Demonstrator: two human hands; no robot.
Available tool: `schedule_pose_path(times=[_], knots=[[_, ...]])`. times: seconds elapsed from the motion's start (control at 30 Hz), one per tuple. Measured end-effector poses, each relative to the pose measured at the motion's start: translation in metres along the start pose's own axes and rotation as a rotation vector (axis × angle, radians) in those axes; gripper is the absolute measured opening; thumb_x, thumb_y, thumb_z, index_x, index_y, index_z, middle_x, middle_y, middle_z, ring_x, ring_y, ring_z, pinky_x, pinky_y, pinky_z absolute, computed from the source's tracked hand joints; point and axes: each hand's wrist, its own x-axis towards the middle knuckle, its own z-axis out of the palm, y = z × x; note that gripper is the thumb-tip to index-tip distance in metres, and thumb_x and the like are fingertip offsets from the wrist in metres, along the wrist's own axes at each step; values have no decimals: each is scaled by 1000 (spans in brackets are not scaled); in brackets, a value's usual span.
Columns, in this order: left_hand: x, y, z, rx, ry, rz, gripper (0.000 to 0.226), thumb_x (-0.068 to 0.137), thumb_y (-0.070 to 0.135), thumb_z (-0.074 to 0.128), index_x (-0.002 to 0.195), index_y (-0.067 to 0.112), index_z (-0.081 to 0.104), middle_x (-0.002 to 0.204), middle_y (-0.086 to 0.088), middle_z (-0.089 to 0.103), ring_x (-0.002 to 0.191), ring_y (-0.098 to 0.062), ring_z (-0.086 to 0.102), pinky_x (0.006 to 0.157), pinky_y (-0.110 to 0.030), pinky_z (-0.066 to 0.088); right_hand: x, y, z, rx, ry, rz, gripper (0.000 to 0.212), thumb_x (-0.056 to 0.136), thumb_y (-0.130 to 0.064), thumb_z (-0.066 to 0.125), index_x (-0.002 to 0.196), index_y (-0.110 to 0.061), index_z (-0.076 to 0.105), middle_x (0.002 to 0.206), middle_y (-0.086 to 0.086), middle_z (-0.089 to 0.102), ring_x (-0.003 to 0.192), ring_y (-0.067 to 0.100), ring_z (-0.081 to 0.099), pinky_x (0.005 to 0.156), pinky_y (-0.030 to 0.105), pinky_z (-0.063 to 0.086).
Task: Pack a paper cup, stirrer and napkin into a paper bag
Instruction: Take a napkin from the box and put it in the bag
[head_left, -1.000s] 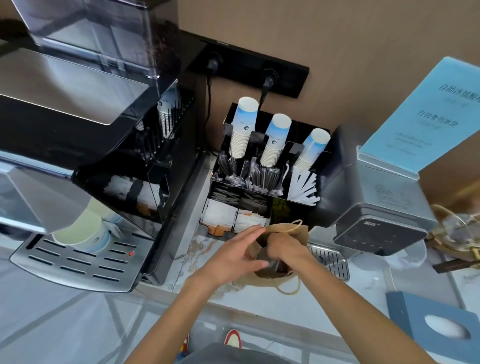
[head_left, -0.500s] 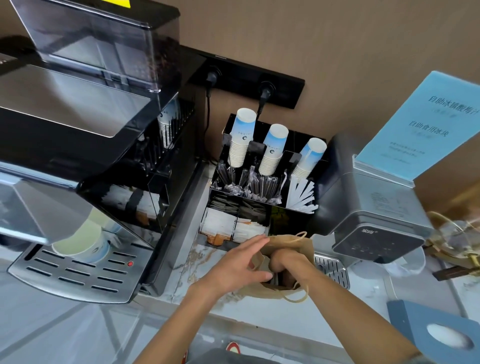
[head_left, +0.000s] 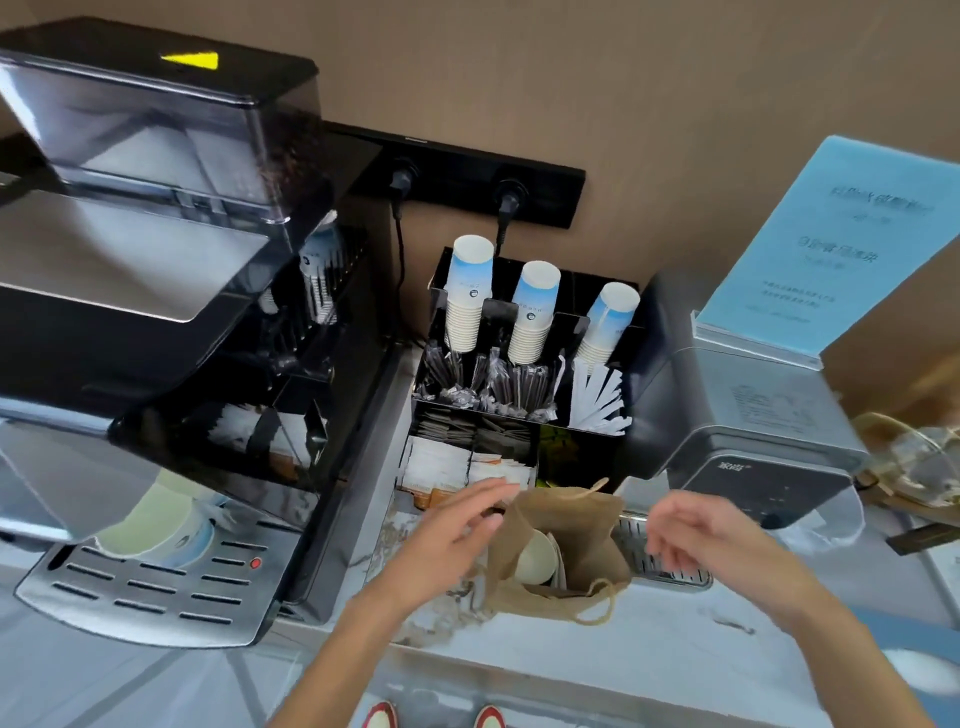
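A pale marbled counter (head_left: 649, 654) runs below a brown wall (head_left: 649, 93), and the brown paper bag (head_left: 587, 530) stands on it near the front edge, mouth open and upward. Everything else sits around that bag. Behind it, almost touching its back rim, is a black organiser (head_left: 524, 415) with three stacks of paper cups (head_left: 470, 291), wrapped stirrers (head_left: 498, 384) and white sachets. To the bag's left a large coffee machine (head_left: 156, 312) crowds the counter, its drip tray (head_left: 150, 587) jutting forward with a cup on it; only a narrow strip of counter separates machine and bag. To the bag's right stands a grey appliance (head_left: 753, 415), whose metal grille lies just beside the bag's side. A blue sign (head_left: 841, 249) leans on top of that appliance. In front of the bag the counter lies bare up to its edge — the widest free room here.

Inside the bag a paper cup (head_left: 535, 558) lies tilted, its pale interior facing up, with a white piece next to it that I cannot identify for sure.

The left hand (head_left: 457, 535) hovers at the bag's left rim, fingers straight and spread, holding nothing; whether it touches the paper I cannot tell. The right hand (head_left: 696, 535) hangs to the bag's right, clear of it — fingers loosely curled downward, blurred, empty.
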Motion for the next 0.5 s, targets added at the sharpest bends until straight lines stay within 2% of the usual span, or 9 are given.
schedule_pose_path(times=[0.1,0.17,0.27,0.33,0.37,0.43,0.5], knots=[[-9,-23,-9,-73,117,-129,57,99,9,56,137,51,46,137,15,56,108,-7,63,89,-24,55,2,54,5,50,60,125,15,93,8,54,89,0,67,72,10,71,58,13,62,57,27,44],[-10,-34,-8,6,84,-236,64,92,-1,61,136,42,45,127,2,58,97,-13,64,83,-30,57,10,88,23,-29,-11,196,24,86,11,59,95,-9,66,89,10,70,74,15,65,63,27,48],[-4,-40,7,155,-103,-284,64,84,-1,68,124,38,38,131,8,44,98,-6,54,72,-13,51,26,113,56,-122,-117,222,45,78,7,67,103,-30,59,110,5,59,103,19,58,72,21,50],[6,-38,19,207,-211,-250,65,79,7,76,120,35,33,130,13,38,101,-8,49,68,-5,46,38,116,73,-189,-158,163,52,72,1,70,103,-38,56,109,-3,59,100,13,57,65,10,47],[12,-37,24,224,-241,-236,68,76,13,79,121,34,33,127,18,38,101,-7,49,68,-3,45,43,116,81,-208,-162,137,53,70,-2,72,105,-37,57,111,-3,59,97,11,58,64,10,48],[22,-36,31,245,-254,-202,66,74,17,81,117,37,35,115,18,43,96,-7,50,66,-5,45,53,114,92,-206,-151,110,60,71,-7,75,123,-28,56,125,-4,52,108,15,56,74,16,52],[30,-37,35,238,-207,-185,54,77,16,79,113,36,44,122,12,46,106,-15,51,75,-9,45,60,110,98,-263,-130,34,58,76,-14,75,129,-24,57,129,-10,45,119,15,49,86,17,49]])
